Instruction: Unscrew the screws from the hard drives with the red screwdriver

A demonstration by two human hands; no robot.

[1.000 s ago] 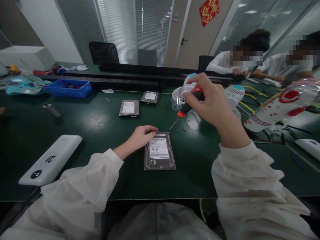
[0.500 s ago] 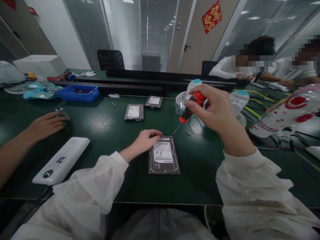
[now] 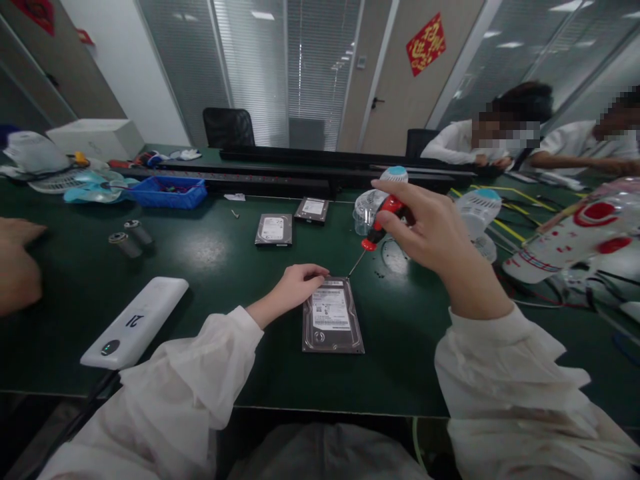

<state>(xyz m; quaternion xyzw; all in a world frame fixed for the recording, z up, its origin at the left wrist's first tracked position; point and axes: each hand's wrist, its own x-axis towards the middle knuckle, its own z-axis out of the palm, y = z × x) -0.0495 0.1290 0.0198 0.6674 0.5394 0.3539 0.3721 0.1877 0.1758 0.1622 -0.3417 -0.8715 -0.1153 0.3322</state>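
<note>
A hard drive [image 3: 333,317] with a white label lies flat on the green table in front of me. My left hand [image 3: 299,288] grips its far left corner, fingers curled over the far edge and partly hidden. In my right hand [image 3: 425,227] is a red and black screwdriver [image 3: 379,227], held tilted with the fingers around its handle. The screwdriver's thin shaft points down to the far right corner of the drive, where the tip seems to touch. The screw under it is too small to make out.
Two more hard drives, one nearer [image 3: 273,230] and one farther [image 3: 312,209], lie beyond. A white power bank [image 3: 136,323], metal cylinders [image 3: 125,245] and another person's hand [image 3: 20,263] are at left. A blue tray [image 3: 169,193] stands behind; a large bottle [image 3: 565,233] lies right.
The other person's hand at left has pulled back to the left, uncovering two metal cylinders. My hands keep their places on the drive and screwdriver; the view has shifted slightly.
</note>
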